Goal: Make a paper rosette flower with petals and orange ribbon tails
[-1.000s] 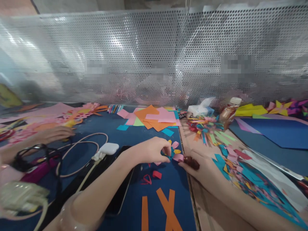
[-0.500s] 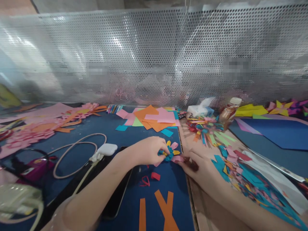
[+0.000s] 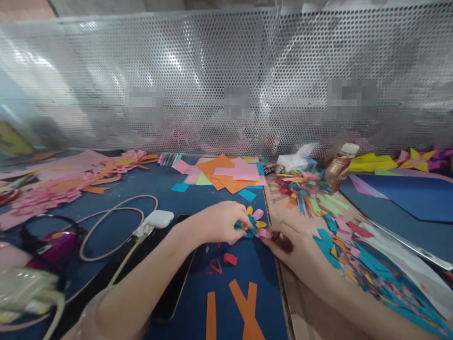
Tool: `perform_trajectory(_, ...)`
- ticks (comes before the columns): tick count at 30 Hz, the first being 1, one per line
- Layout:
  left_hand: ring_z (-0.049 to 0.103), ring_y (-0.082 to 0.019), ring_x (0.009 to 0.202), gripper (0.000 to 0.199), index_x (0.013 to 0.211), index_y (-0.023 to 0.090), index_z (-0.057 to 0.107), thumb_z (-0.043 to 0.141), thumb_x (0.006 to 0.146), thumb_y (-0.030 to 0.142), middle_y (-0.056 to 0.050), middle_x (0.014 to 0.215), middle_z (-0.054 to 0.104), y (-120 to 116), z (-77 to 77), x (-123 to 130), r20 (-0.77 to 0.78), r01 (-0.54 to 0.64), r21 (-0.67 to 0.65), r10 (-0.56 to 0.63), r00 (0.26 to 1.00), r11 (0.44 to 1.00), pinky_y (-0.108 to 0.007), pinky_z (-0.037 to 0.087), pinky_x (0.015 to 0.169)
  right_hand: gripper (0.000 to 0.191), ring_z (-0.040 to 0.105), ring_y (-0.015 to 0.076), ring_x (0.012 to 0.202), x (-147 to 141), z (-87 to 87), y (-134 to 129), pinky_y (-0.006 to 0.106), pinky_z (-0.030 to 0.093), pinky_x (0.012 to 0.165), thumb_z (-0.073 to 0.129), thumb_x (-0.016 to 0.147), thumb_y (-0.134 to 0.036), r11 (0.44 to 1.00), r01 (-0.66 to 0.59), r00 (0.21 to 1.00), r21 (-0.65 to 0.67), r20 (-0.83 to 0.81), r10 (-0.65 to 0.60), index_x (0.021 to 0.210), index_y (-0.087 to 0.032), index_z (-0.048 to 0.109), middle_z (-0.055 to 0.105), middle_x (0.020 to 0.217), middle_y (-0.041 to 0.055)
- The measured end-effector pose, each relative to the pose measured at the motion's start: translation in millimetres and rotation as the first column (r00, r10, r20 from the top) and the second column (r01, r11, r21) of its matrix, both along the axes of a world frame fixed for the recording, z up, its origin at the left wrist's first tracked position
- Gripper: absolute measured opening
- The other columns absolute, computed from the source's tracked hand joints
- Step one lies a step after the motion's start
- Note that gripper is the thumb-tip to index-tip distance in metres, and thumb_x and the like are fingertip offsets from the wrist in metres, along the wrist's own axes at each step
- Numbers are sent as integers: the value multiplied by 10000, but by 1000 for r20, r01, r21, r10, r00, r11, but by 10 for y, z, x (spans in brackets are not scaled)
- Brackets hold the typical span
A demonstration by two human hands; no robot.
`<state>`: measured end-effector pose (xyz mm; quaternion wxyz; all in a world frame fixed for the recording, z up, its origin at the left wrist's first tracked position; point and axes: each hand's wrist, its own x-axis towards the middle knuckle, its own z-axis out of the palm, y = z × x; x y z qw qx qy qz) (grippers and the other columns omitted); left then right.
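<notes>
A small paper flower (image 3: 252,230) with a blue fringed centre and yellow and pink petals lies on the blue board (image 3: 198,203). From the left, my left hand (image 3: 226,221) pinches the flower's blue centre between thumb and fingers. My right hand (image 3: 293,241) comes from the other side, its thumb and forefinger closed on a pink paper petal (image 3: 263,233) at the flower's right edge. Below them lie a folded red paper piece (image 3: 230,259), a thin red paper loop (image 3: 214,267) and several orange paper strips (image 3: 244,307).
Coloured paper sheets (image 3: 226,174) pile up at the back. On the right are a multicoloured paper fringe (image 3: 304,189), a brown bottle (image 3: 338,165), scissors (image 3: 414,245) and paper scraps (image 3: 368,269). A phone (image 3: 173,293), white charger (image 3: 159,219) and cable (image 3: 83,241) lie left.
The view has shifted very slightly. Both hands stay on the flower in nearly the same pose.
</notes>
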<state>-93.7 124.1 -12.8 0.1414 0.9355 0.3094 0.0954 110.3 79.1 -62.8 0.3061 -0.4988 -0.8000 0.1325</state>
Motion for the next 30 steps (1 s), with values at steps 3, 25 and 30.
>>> perform_trajectory(3, 567, -162, 825, 245, 945, 200, 688, 529, 759, 180, -41, 906, 644, -1, -5, 0, -13, 0, 1, 0, 1000, 1000, -249, 396, 749, 227, 473, 130, 541, -1, -6, 4, 246, 385, 511, 473, 844, -402, 1000, 5, 1000, -26, -7, -5, 818, -214, 597, 535, 655, 7)
perform_trajectory(25, 554, -179, 861, 345, 947, 223, 684, 464, 709, 105, -27, 933, 629, -40, -60, 53, -63, -40, 61, 44, 997, 997, -280, 397, 794, 133, 466, 118, 547, 6, 8, -1, 228, 373, 511, 504, 831, -307, 999, -35, 999, 20, 17, 35, 804, -204, 585, 511, 654, -5)
perform_trajectory(30, 529, -195, 849, 334, 902, 259, 680, 432, 733, 114, -16, 944, 614, -106, -20, 89, -177, -44, 141, 69, 982, 989, -326, 373, 753, 106, 495, 134, 592, 40, -33, 24, 240, 403, 553, 517, 816, -289, 996, -61, 996, 59, 66, 57, 844, -209, 581, 528, 695, 8)
